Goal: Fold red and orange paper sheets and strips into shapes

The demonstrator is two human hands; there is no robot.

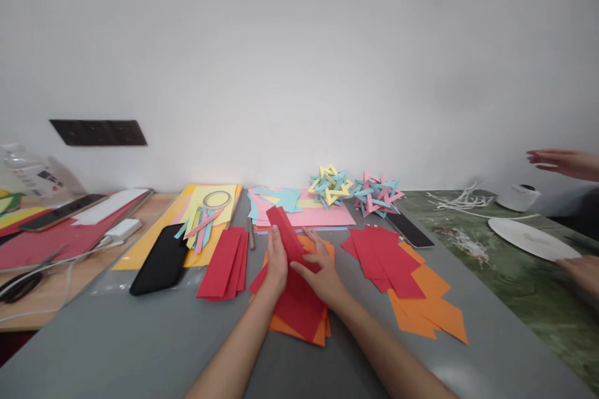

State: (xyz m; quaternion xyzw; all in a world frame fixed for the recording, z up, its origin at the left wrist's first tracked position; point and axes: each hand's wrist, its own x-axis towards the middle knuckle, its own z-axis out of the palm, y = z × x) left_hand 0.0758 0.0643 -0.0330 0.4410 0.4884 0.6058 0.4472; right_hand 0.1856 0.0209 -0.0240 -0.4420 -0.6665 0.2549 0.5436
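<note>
A sheet of red paper (286,232), partly folded, stands tilted between my hands above the pile in front of me. My left hand (277,262) grips its left edge with the fingers upright. On the right side, my right hand (322,269) has its thumb and fingers curled against the paper. Under both hands lie more red paper (299,308) and orange paper (306,331). Left of them rests a stack of narrow folded red strips (222,268). To the right, flat red sheets (388,259) overlap orange sheets (433,302).
Two folded-paper stars (330,187) (377,193) stand by the wall behind pastel sheets (318,215). A black phone (161,260) lies left, another phone (409,229) right. Scissors (21,285) lie far left. Another person's hands (568,162) work near a white disc (528,238).
</note>
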